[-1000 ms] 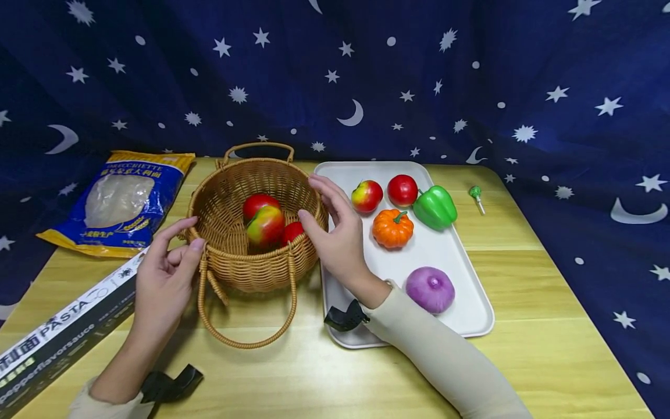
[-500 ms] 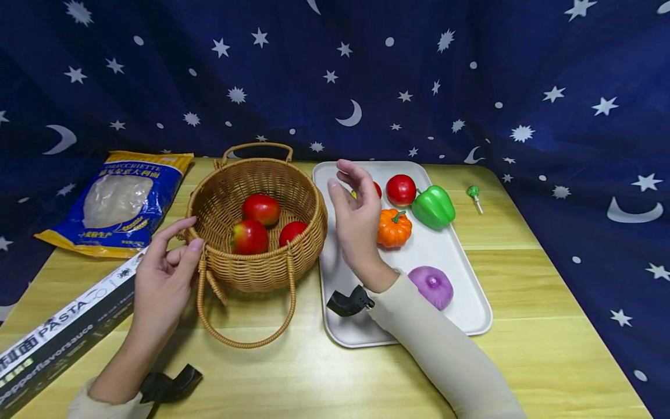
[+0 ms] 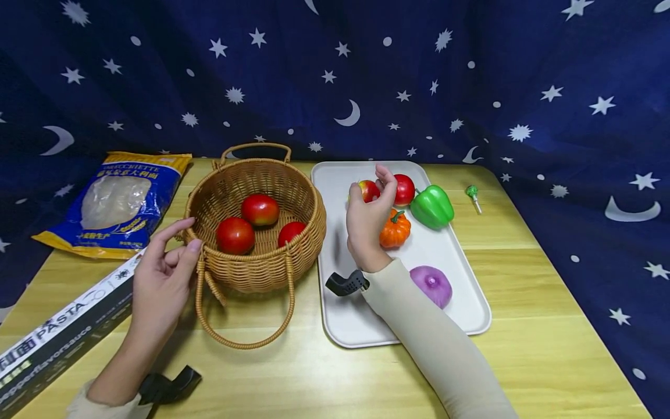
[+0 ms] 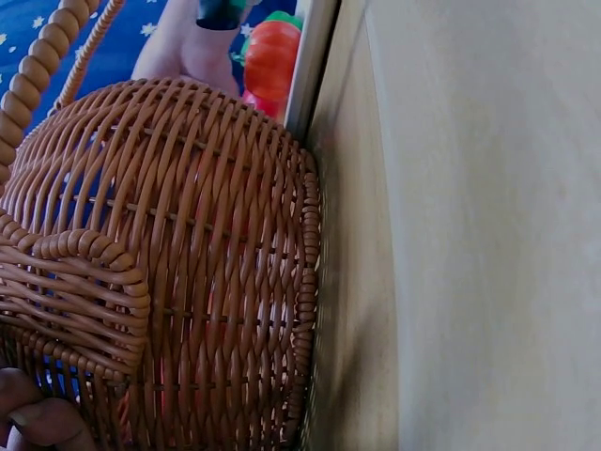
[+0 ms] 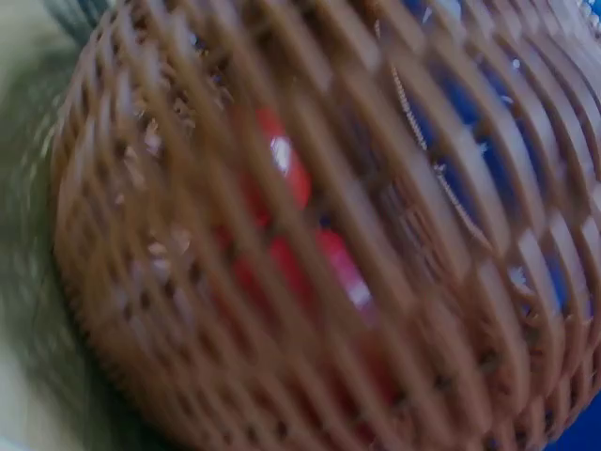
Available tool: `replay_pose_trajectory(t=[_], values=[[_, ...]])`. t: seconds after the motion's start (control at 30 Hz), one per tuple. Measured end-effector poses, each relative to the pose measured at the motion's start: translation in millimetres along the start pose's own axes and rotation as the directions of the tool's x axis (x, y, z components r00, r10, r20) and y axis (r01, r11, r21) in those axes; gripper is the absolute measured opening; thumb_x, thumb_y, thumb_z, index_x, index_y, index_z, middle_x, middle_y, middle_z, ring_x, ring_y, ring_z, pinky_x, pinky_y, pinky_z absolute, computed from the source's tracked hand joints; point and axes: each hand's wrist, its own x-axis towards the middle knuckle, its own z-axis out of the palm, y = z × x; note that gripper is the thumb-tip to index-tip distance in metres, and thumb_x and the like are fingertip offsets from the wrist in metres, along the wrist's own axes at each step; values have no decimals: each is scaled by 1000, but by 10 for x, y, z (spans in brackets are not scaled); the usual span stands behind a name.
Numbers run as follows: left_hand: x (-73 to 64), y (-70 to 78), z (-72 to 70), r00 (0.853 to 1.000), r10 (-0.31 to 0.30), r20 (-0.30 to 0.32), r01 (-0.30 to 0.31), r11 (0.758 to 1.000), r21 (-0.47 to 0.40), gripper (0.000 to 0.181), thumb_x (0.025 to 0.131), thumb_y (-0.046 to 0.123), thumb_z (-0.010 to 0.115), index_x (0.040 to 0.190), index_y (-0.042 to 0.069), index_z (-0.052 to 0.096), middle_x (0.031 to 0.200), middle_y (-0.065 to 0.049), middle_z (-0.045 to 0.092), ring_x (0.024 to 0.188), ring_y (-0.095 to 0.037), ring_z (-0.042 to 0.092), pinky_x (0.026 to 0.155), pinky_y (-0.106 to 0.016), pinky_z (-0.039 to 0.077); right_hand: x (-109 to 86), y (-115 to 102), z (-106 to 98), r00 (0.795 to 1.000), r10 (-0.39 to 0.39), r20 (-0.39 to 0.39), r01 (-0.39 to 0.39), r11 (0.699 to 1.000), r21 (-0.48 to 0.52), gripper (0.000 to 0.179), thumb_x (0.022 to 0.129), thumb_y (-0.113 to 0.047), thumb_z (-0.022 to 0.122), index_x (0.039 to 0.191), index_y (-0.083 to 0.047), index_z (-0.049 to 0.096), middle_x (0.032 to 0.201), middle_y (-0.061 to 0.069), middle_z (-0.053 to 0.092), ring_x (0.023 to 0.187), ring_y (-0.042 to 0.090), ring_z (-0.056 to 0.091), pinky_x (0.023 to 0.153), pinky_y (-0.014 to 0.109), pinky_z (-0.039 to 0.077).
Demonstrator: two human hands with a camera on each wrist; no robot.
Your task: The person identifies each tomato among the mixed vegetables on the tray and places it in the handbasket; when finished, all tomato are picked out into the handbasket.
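Note:
My left hand [image 3: 163, 279] holds the left rim of a wicker basket [image 3: 256, 270] with thumb and fingers. Inside lie three shiny red fruits: a rounded one [image 3: 235, 235], an oblong one [image 3: 260, 209] and one partly hidden by the rim [image 3: 291, 233]. Over the white tray [image 3: 345, 314] my right hand [image 3: 369, 227] hovers with curved fingers and nothing in its grasp. Behind its fingers shows a red and yellow apple [image 3: 369, 190]; whether they touch it, I cannot tell. In the right wrist view the basket's weave [image 5: 376, 225] blurs, red fruit showing through.
Also on the tray are a red tomato [image 3: 404, 190], a green bell pepper [image 3: 432, 207], an orange pumpkin [image 3: 395, 230] and a purple onion [image 3: 431, 285]. A lollipop [image 3: 473, 198] lies right. A pasta bag [image 3: 115, 201] and a long pasta box [image 3: 73, 326] flank the basket's left.
My right hand has moved right from the basket to above the tray. The red and yellow fruit in the basket has rolled left and now shows its red side. My left hand stays put.

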Motion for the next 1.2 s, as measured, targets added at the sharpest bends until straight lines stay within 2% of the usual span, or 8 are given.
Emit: replay_pose_trajectory(t=[0.2,0.37,0.53,0.73,0.93,1.1,1.2], values=[[1,6,3,1000,2,9,-2,1000,-7,39,103,9,61,142,4,57,54,0,38,42,-12,29,39,-32,19,51,108,4,999,47,13,-45,990,-131,55,92,-2,68,140,-20,48,143,-1,44,138,15,36,117,35,28],[3,1,4,1000,2,12,-2,1000,-12,39,103,9,61,142,4,57,54,0,38,43,-12,29,39,-32,19,91,217,22,996,69,47,-59,980,-189,58,93,-7,70,144,-22,46,147,3,41,136,19,40,115,31,30],[4,10,2,1000,0,6,0,1000,-1,39,103,10,61,142,5,57,53,0,37,42,-13,27,39,-32,18,110,397,52,996,76,50,-59,961,-271,58,94,-10,70,145,-19,44,147,4,42,137,18,41,115,28,29],[5,18,3,1000,-8,7,8,1000,-6,39,103,11,61,142,5,57,53,0,37,41,-12,28,38,-33,18,144,545,101,998,51,45,-35,952,-303,57,95,-11,70,146,-16,44,150,4,39,140,18,39,116,31,28],[3,9,8,1000,-8,17,8,1000,-7,40,103,11,61,142,5,56,53,0,38,41,-11,29,38,-32,19,193,653,104,997,63,46,-43,938,-344,57,98,-17,70,149,-21,44,159,6,29,146,23,31,120,40,23],[10,6,5,1000,-2,14,2,1000,-3,40,103,11,61,142,5,57,54,0,38,42,-12,29,39,-32,20,238,696,133,991,61,123,-7,918,-396,63,99,-26,69,155,-25,40,165,14,18,147,31,29,120,46,23],[1,4,-5,1000,-6,7,6,1000,2,39,103,10,62,142,5,57,54,-1,38,42,-12,29,39,-32,21,294,691,208,979,61,196,25,912,-409,64,98,-28,70,155,-23,41,165,16,19,146,33,32,120,44,25]])
